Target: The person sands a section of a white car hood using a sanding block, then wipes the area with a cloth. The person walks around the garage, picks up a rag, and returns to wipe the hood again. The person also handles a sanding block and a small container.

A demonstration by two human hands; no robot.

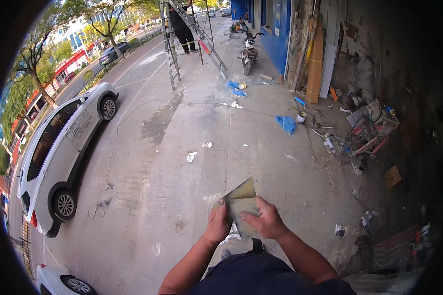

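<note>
In front of my body I hold a folded olive-yellow sheet (242, 205) that looks like sandpaper. One corner of it points up and away from me, with a crease running across below. My left hand (218, 223) grips the left edge, thumb on the upper face. On the right side my right hand (268, 221) pinches the sheet, its thumb lying across the face. The fingers beneath the sheet are hidden. A crumpled whitish piece (233, 233) shows under the sheet, near my feet.
A white car (69, 152) stands at left. Ahead are a stepladder (168, 46) with a person (182, 32) beside it, and a parked scooter (249, 55). Tools and debris (371, 130) line the right side; a cable (114, 147) and blue plastic (286, 124) lie on the ground.
</note>
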